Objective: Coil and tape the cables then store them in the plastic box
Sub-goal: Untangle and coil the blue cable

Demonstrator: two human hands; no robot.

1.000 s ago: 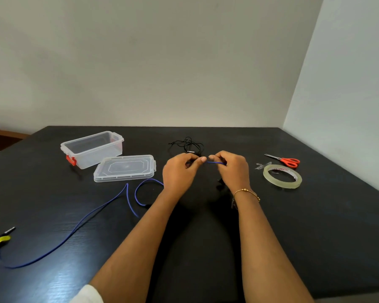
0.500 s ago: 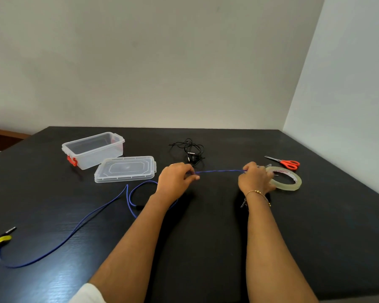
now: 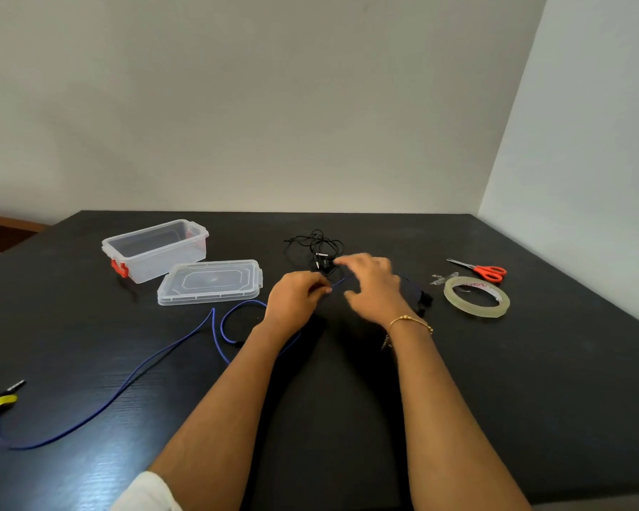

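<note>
blue cable (image 3: 170, 348) pinched in left hand (image 3: 296, 296); right hand (image 3: 371, 285) spread just beside

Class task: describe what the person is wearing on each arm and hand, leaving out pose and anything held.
The right hand has a thin gold bracelet at the wrist. The left hand wears nothing; a white sleeve edge shows near that elbow. Both forearms are bare.

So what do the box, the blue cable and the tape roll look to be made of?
Box: clear glossy hard plastic, its far wall visible through it, red latch. Blue cable: looks like a braided fabric jacket, matte, though that is unsure. Tape roll: translucent yellowish film, probably plastic.
</note>
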